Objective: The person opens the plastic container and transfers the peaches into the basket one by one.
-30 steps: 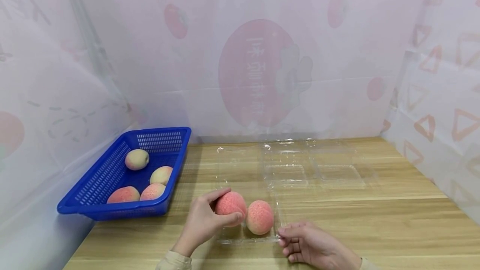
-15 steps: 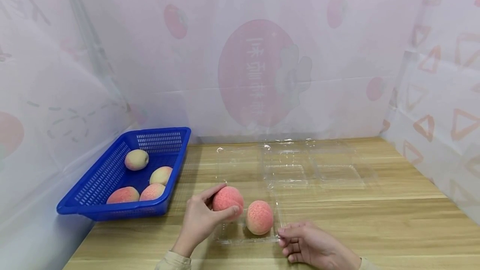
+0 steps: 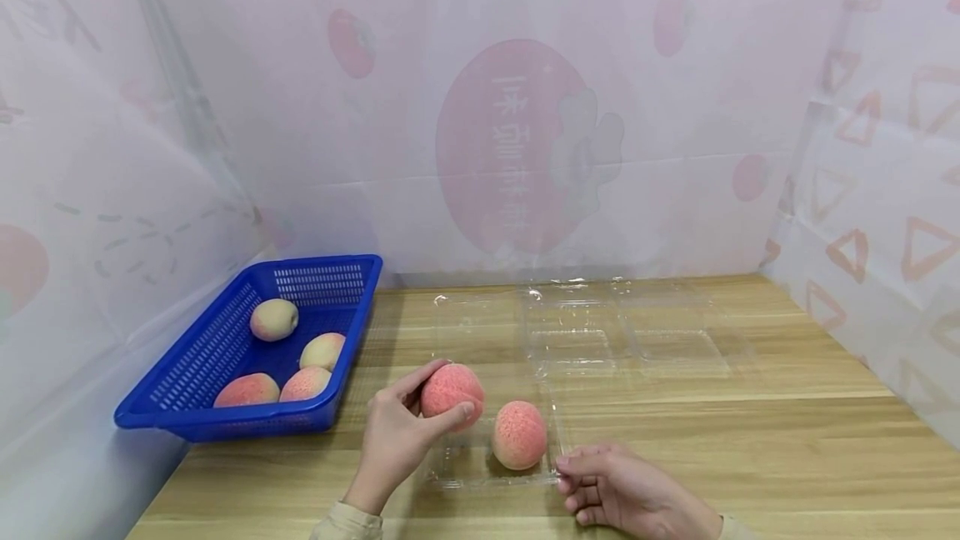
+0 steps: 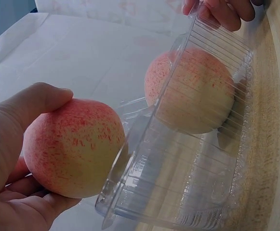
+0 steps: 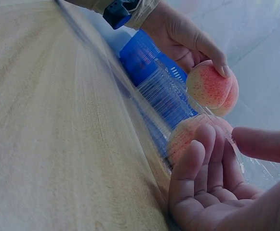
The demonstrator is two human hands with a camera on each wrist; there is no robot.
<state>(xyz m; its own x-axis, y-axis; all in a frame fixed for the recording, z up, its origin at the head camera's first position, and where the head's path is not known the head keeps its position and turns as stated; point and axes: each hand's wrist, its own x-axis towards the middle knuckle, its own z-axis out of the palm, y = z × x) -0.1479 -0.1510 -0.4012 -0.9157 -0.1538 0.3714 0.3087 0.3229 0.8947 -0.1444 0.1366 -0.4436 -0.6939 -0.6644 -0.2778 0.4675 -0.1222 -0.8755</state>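
A pink-and-cream peach (image 3: 452, 395) is held in my left hand (image 3: 397, 432), thumb on its near side and fingers round the back. In the left wrist view this peach (image 4: 74, 149) hangs just above the rim of a clear plastic container (image 4: 144, 192). A second peach (image 3: 520, 435) sits inside that container, towards its right side. My right hand (image 3: 626, 486) is at the container's near right corner, thumb and fingertips pinching the rim; the right wrist view has its thumb (image 5: 260, 143) against the clear edge. The container's hinged lid (image 3: 480, 327) lies open behind it.
On the left stands a blue plastic basket (image 3: 356, 323) with several peaches (image 3: 273, 320) in it. More clear containers (image 3: 675, 346) lie open at the back of the wooden table (image 3: 750, 440). Printed white sheets (image 3: 675, 190) wall off the back and both sides.
My left hand has lifted its peach a little, up and to the left, away from the peach in the container. The right hand has stayed at the rim.
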